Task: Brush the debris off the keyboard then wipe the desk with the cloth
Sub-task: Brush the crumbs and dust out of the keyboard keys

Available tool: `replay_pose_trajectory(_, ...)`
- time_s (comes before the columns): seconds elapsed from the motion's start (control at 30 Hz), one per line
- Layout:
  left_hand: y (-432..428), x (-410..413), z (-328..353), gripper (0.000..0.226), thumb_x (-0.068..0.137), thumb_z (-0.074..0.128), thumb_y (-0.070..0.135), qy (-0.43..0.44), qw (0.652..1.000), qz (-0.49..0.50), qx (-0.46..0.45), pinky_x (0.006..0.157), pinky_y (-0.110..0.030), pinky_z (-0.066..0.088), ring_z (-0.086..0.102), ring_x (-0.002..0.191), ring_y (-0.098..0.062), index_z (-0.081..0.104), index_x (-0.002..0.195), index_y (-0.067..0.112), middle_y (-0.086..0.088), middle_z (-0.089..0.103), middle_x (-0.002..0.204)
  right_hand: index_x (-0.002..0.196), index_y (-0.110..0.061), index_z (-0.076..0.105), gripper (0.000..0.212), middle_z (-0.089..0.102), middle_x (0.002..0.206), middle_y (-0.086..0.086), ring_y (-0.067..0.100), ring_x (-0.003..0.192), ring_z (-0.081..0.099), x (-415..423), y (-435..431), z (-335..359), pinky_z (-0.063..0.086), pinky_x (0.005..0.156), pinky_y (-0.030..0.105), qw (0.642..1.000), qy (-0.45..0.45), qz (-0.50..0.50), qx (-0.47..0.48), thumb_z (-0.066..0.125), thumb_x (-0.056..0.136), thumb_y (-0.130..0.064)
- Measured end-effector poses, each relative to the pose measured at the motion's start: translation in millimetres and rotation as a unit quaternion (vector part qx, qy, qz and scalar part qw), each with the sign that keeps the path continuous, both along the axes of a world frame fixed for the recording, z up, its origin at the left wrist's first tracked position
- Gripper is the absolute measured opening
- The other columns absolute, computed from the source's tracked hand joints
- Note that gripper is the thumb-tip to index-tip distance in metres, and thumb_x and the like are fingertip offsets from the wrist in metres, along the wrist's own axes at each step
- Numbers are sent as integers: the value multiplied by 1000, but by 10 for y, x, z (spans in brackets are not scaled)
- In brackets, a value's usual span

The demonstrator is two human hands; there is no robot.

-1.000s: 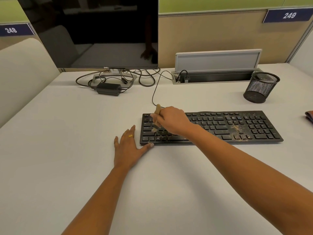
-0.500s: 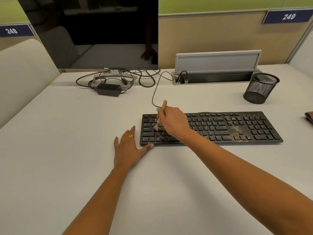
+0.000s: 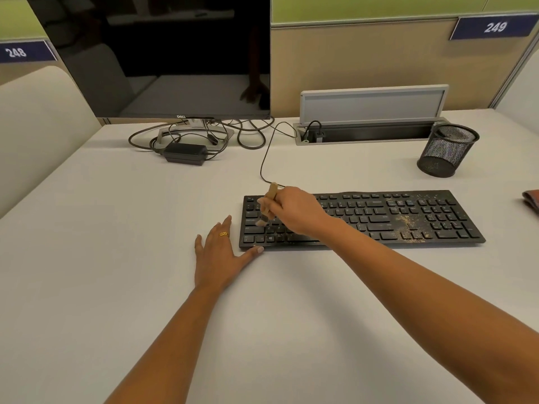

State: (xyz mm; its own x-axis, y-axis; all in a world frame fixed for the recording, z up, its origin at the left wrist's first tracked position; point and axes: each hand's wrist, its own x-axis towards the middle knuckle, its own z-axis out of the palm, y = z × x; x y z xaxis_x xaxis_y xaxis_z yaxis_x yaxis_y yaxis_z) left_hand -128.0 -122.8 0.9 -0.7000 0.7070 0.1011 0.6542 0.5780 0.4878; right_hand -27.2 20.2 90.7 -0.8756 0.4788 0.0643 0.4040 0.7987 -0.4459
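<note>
- Keyboard (image 3: 379,217) right of centre on the white desk (image 3: 131,272): black, lying flat, long front edge toward the person.
- Debris (image 3: 408,221) on it: yellowish crumbs strewn over the keys right of the middle, thickest near the arrow keys, with a few specks up by the top right corner.
- Brush (image 3: 272,192) over the keyboard's left end, wooden handle tilted up and away, pale bristles down on the keys close to the left edge.
- Right hand (image 3: 294,209) wrapped round the brush handle, fingers curled and gripping, forearm crossing the keyboard's front edge.
- Left hand (image 3: 218,255) flat on the desk just left of the keyboard, fingers straight and spread, holding nothing, thumb tip touching the front left corner; gold ring (image 3: 224,234) on one finger.
- Cloth (image 3: 531,201), reddish-brown, only a sliver in view at the right border, on the desk and apart from the keyboard's right end.
- Thin black cable (image 3: 264,161) looping from behind the keyboard back to the cable tray (image 3: 364,132), grey lid raised.
- Black mesh cup (image 3: 447,150) just beside the tray's right end.
- Dark monitor (image 3: 175,53) at the back left, power brick (image 3: 185,153) and tangled leads by its stand.
- Number plates 248 and 249 up on the partition behind.
</note>
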Motion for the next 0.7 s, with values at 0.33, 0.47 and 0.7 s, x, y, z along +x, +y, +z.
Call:
replay_pose_trajectory(0.33, 7, 0, -2, 98, 77, 57, 68, -2, 1000, -1, 4, 118, -41, -1, 18, 144, -11, 19, 151, 16, 0, 26, 155, 82, -9, 54, 43, 54, 69, 4, 24, 73, 51, -2, -115, -32, 38, 65, 32, 997, -2, 7, 70, 27, 102, -35)
replay_pose_trajectory(0.47, 8, 1, -5, 98, 77, 56, 69, 2, 1000, -1, 1, 119, -41, -1, 18, 144, -11, 19, 151, 16, 0, 26, 155, 82, -14, 48, 36, 53, 71, 3, 22, 73, 48, -65, -130, 31, 36, 64, 31, 997, -12, 17, 76, 27, 102, -35)
replay_pose_trajectory(0.7, 6, -6, -7, 99, 76, 56, 69, 2, 1000, -2, 1, 119, -41, 0, 19, 145, -12, 18, 151, 17, -1, 27, 155, 91, -9, 60, 44, 67, 89, 9, 26, 84, 60, -137, -126, -18, 48, 76, 38, 998, -3, 15, 69, 28, 101, -37)
